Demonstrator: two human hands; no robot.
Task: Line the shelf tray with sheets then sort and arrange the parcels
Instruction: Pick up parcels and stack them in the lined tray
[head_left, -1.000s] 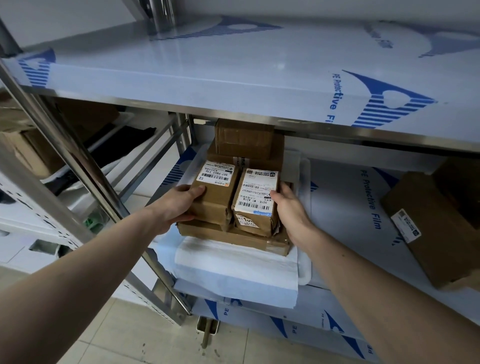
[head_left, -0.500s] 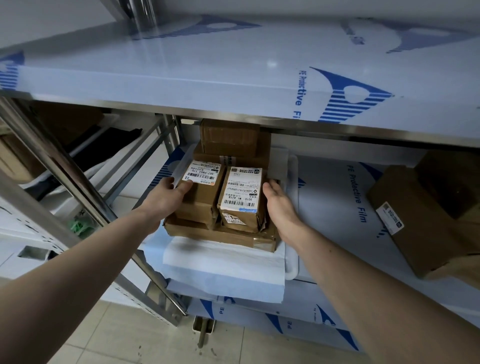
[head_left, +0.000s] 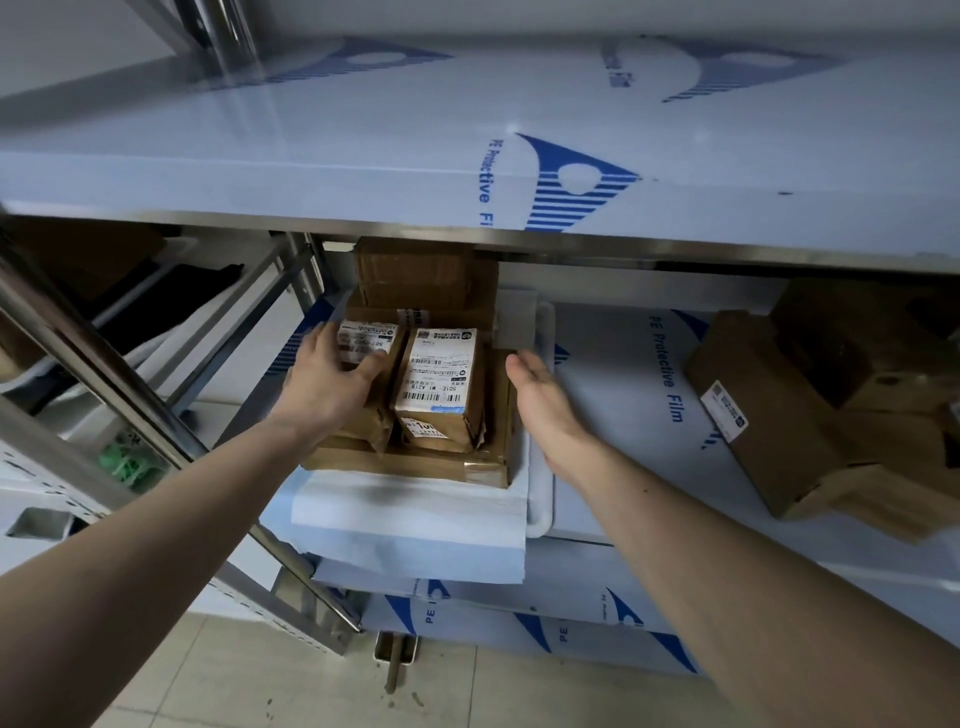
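Head view — left hand (head_left: 332, 387) on parcel (head_left: 370, 364).

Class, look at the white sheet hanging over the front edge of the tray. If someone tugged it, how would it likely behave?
The white sheet looks thin and droops over the tray edge, so it is probably floppy. The flat parcel rests on it, so a tug would likely crumple or tear it rather than slide it free.
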